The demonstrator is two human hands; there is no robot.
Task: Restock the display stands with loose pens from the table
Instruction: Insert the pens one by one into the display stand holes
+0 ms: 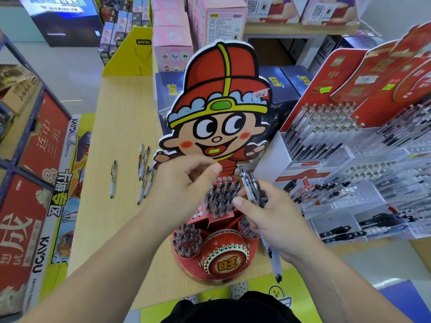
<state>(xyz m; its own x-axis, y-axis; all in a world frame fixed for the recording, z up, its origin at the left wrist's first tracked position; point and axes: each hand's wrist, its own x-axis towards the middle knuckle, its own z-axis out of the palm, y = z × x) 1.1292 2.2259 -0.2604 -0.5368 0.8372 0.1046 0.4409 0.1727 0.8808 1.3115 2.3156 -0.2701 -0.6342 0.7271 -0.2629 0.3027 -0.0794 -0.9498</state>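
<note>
We note a light wooden bench (121,108) over a pale, glossy floor (70,73), evenly lit. Blue-framed shelving (14,169) stands to its left. A wooden shelf (300,29) runs behind, with a white wall (396,17) far right.

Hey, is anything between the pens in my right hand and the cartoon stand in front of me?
Nothing separate. The right hand holds the pens just above the cartoon stand. Only your left hand hangs over the left part of its middle pen block, covering that side.
</note>
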